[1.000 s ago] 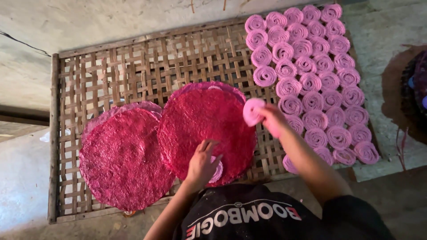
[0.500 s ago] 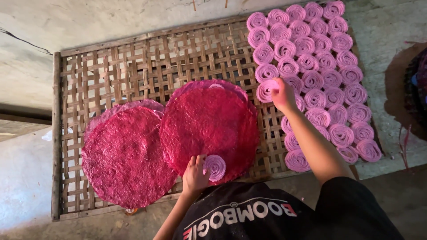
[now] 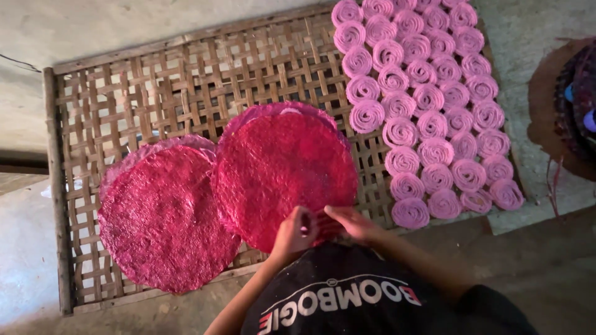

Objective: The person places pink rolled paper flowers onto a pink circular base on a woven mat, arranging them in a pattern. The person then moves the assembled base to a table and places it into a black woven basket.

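Two stacks of round, rough red-pink sheets lie on a woven bamboo tray (image 3: 186,80). The left stack (image 3: 164,217) is untouched. Both my hands meet at the near edge of the right stack (image 3: 285,167). My left hand (image 3: 297,231) is curled shut on that edge, where the top sheet bunches into a dark red fold (image 3: 323,224). My right hand (image 3: 351,222) pinches the same fold from the right side. Many pale pink spiral rolls (image 3: 428,118) lie in tight rows on the tray's right part, apart from both hands.
The tray rests on a grey concrete floor (image 3: 124,31). A dark round object (image 3: 571,105) with coloured bits sits on the floor at the far right. My black shirt fills the bottom of the view.
My right hand carried a spiral roll to the rows on the right, left it there and came back. It now joins my left hand at the near edge of the right stack.
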